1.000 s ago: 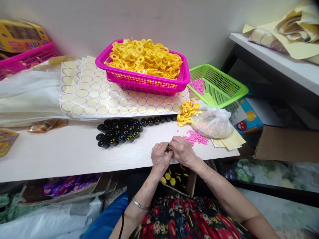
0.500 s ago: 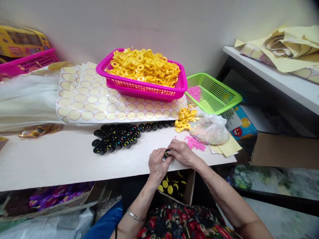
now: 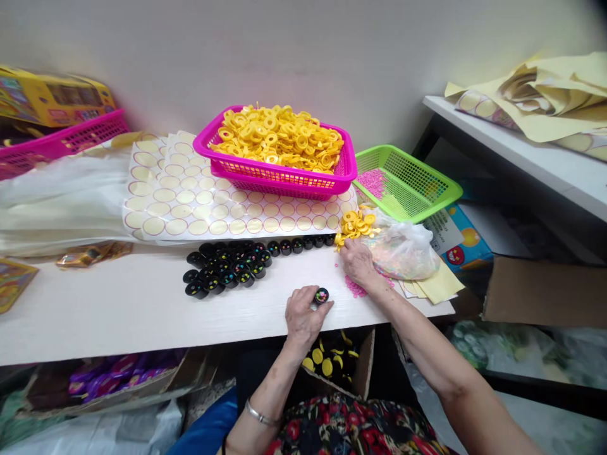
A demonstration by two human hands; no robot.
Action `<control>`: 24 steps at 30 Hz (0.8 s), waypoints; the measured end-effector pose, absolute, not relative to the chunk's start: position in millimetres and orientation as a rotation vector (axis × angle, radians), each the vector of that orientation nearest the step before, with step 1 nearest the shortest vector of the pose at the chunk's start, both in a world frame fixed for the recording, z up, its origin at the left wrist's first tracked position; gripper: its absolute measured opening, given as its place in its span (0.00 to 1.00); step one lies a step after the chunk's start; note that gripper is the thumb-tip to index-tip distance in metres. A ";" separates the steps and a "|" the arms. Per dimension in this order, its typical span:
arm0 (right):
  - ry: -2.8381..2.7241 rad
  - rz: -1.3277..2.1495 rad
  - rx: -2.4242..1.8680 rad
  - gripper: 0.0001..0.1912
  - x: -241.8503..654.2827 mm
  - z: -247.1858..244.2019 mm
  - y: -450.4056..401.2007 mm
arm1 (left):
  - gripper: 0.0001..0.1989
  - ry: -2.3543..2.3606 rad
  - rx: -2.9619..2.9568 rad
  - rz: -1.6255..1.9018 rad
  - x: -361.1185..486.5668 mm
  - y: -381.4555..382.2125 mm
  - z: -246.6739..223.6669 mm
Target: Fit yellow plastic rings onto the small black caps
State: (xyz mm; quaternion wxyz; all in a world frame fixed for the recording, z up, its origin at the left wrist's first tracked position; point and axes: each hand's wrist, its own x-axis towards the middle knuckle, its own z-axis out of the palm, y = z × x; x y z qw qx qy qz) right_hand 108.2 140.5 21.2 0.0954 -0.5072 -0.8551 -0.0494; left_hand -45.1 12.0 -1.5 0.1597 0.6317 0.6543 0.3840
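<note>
Near the table's front edge, my left hand (image 3: 303, 314) grips a small round black cup (image 3: 321, 296) with coloured bits showing inside. My right hand (image 3: 358, 260) reaches to a small pile of yellow rings (image 3: 355, 224); its fingertips touch the pile's near edge, and whether they pinch a ring is hidden. Pink beads (image 3: 355, 287) lie under and beside my right wrist. A knotted clear bag of small pieces (image 3: 403, 256) rests right of that hand. Several black cups (image 3: 227, 268) stand grouped left of my hands, with a row running right along the sticker sheets.
Sticker sheets (image 3: 180, 210) lie under a pink basket of yellow rings (image 3: 284, 180). A green basket (image 3: 412, 189) stands behind the bag. An open carton with yellow and black pieces (image 3: 365, 363) sits below the table edge. A white shelf (image 3: 521, 148) juts in at right.
My right hand has left the cup and moved up and right to the yellow rings. The cup's coloured contents now show in my left hand. The view has shifted slightly.
</note>
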 end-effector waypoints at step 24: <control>-1.599 1.186 -1.189 0.11 78.5 74.3 28.3 | 0.10 1.193 0.373 1.560 -28.9 13.0 62.4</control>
